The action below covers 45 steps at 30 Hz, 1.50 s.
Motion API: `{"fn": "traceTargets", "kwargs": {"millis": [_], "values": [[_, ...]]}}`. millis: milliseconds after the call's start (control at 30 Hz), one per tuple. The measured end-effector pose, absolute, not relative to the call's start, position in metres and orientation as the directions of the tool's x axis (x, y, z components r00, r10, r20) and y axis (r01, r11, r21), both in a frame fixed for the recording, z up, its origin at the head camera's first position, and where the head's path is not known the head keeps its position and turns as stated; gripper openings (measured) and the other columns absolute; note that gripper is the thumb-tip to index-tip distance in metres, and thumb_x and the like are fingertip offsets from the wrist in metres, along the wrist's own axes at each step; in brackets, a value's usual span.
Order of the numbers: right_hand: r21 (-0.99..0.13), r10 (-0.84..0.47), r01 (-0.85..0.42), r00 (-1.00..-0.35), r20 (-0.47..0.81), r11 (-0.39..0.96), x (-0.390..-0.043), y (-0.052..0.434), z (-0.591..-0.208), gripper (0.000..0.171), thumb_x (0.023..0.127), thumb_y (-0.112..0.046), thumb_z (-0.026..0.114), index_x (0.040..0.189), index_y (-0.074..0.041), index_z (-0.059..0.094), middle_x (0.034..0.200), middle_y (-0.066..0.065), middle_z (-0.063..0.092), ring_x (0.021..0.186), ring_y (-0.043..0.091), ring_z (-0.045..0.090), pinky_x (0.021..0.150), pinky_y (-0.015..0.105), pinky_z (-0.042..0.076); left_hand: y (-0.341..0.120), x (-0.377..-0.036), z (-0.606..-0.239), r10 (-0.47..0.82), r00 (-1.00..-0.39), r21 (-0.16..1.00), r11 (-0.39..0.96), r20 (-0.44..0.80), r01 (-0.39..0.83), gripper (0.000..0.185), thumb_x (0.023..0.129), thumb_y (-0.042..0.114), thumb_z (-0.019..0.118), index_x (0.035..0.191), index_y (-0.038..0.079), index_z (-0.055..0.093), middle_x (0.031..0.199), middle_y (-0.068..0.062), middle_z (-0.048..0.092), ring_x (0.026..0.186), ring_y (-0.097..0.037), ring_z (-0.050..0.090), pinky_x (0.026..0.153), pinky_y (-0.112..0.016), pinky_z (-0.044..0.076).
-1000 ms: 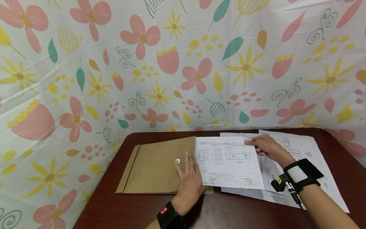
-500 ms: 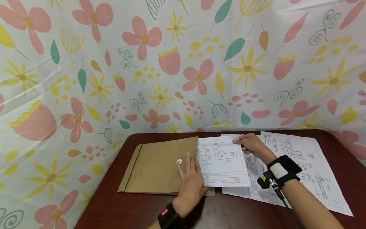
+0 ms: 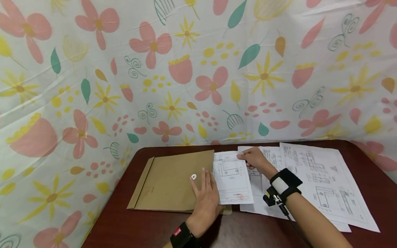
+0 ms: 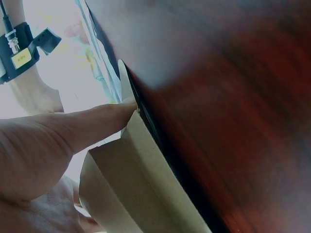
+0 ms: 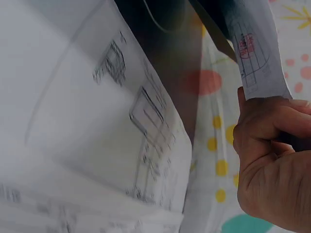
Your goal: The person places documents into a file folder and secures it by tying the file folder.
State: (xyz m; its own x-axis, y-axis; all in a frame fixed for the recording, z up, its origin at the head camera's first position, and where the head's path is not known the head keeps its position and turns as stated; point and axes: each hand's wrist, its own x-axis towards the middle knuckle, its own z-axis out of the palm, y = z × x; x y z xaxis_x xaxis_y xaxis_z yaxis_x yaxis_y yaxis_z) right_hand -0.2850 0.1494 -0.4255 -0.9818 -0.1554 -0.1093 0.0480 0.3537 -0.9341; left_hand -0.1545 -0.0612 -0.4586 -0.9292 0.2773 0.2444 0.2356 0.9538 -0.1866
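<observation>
In the head view, a brown paper envelope (image 3: 167,182) lies on the table with its mouth to the right. My left hand (image 3: 205,196) rests on it near the mouth, fingers straight; in the left wrist view the thumb (image 4: 97,124) touches the envelope's edge (image 4: 141,160) at the gaping mouth. A sheet with a technical drawing (image 3: 232,182) lies partly inside the mouth, its left portion hidden. My right hand (image 3: 255,160) pinches its upper right corner between thumb and fingers. The right wrist view also shows the right hand (image 5: 272,160) gripping the sheet (image 5: 257,53).
Several more drawing sheets (image 3: 335,186) overlap on the right side of the dark wooden table (image 3: 229,230). A white round button (image 3: 193,176) sits on the envelope. A flower-patterned curtain (image 3: 186,86) hangs behind the table.
My right hand has moved left with the drawing sheet, and more of the sheet is inside the envelope. The left hand has stayed in place on the envelope.
</observation>
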Motion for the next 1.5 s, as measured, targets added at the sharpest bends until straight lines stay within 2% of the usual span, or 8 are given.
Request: {"fn": "traceTargets", "kwargs": {"millis": [333,700,800,933,1033,1167,1367,1500], "values": [[-0.912,-0.152,0.0,-0.986,-0.068,0.41,-0.288,0.113,-0.43,0.023,0.097,-0.015,0.062,0.085,0.003,0.07,0.05,-0.002,0.042,0.043,0.01,0.038,0.046,0.026,0.03,-0.063,-0.154,-0.459,0.218,-0.951,-0.084,0.975,0.22,0.204,0.114,0.068,0.056,0.085,0.149,-0.007,0.035,0.158,-0.022,0.032,0.152,-0.037,0.017,0.11,-0.073,0.018],[-0.892,-0.133,-0.045,-0.991,-0.017,0.45,-0.289,0.108,-0.431,0.026,0.098,-0.015,0.061,0.111,0.005,0.071,0.05,-0.003,0.041,0.045,0.011,0.039,0.05,0.028,0.038,-0.059,-0.155,-0.463,0.26,-0.934,-0.142,0.963,0.245,0.231,0.114,0.067,0.059,0.085,0.148,-0.006,0.038,0.156,-0.023,0.035,0.151,-0.038,0.02,0.108,-0.073,0.023],[-0.887,-0.126,-0.053,-0.992,-0.005,0.459,-0.288,0.107,-0.43,0.025,0.098,-0.014,0.06,0.109,0.005,0.072,0.049,-0.003,0.041,0.045,0.011,0.04,0.051,0.028,0.04,-0.059,-0.154,-0.463,0.263,-0.934,-0.146,0.962,0.243,0.233,0.115,0.066,0.06,0.084,0.148,-0.006,0.037,0.156,-0.023,0.035,0.151,-0.038,0.02,0.108,-0.073,0.023],[-0.855,-0.126,-0.095,-0.991,0.035,0.51,-0.283,0.103,-0.426,0.025,0.1,-0.015,0.059,0.086,0.004,0.064,0.05,-0.002,0.038,0.044,0.012,0.04,0.049,0.027,0.039,-0.06,-0.154,-0.463,0.276,-0.931,-0.184,0.954,0.239,0.236,0.117,0.065,0.062,0.084,0.149,-0.006,0.037,0.156,-0.023,0.036,0.151,-0.037,0.021,0.107,-0.072,0.025],[-0.842,-0.131,-0.12,-0.99,0.059,0.525,-0.278,0.1,-0.421,0.021,0.1,-0.015,0.057,0.096,0.005,0.061,0.053,0.0,0.042,0.045,0.013,0.043,0.048,0.027,0.039,-0.059,-0.154,-0.462,0.281,-0.928,-0.21,0.95,0.243,0.233,0.118,0.064,0.063,0.084,0.149,-0.005,0.037,0.156,-0.023,0.036,0.151,-0.037,0.022,0.107,-0.072,0.026],[-0.861,-0.173,-0.105,-0.985,0.021,0.498,-0.273,0.096,-0.416,0.034,0.1,-0.012,0.056,0.129,0.006,0.055,0.06,0.006,0.058,0.046,0.017,0.055,0.045,0.028,0.043,-0.059,-0.155,-0.461,0.279,-0.934,-0.18,0.953,0.224,0.242,0.118,0.064,0.06,0.086,0.15,-0.005,0.036,0.156,-0.023,0.034,0.151,-0.037,0.021,0.108,-0.072,0.024],[-0.939,-0.289,-0.034,-0.955,-0.07,0.342,-0.269,0.088,-0.413,0.043,0.1,-0.004,0.053,0.136,0.017,0.044,0.072,0.02,0.068,0.049,0.014,0.064,0.058,0.046,0.058,-0.058,-0.156,-0.461,0.292,-0.932,-0.144,0.953,0.215,0.265,0.117,0.065,0.056,0.087,0.15,-0.006,0.034,0.157,-0.025,0.033,0.151,-0.039,0.02,0.108,-0.073,0.023],[-0.959,-0.294,0.013,-0.95,-0.1,0.283,-0.268,0.08,-0.415,0.046,0.099,-0.001,0.051,0.138,0.02,0.039,0.076,0.026,0.069,0.053,0.019,0.069,0.061,0.046,0.059,-0.057,-0.156,-0.461,0.286,-0.937,-0.142,0.955,0.2,0.261,0.113,0.07,0.056,0.084,0.15,-0.005,0.035,0.157,-0.024,0.032,0.151,-0.038,0.019,0.109,-0.072,0.022]]}}
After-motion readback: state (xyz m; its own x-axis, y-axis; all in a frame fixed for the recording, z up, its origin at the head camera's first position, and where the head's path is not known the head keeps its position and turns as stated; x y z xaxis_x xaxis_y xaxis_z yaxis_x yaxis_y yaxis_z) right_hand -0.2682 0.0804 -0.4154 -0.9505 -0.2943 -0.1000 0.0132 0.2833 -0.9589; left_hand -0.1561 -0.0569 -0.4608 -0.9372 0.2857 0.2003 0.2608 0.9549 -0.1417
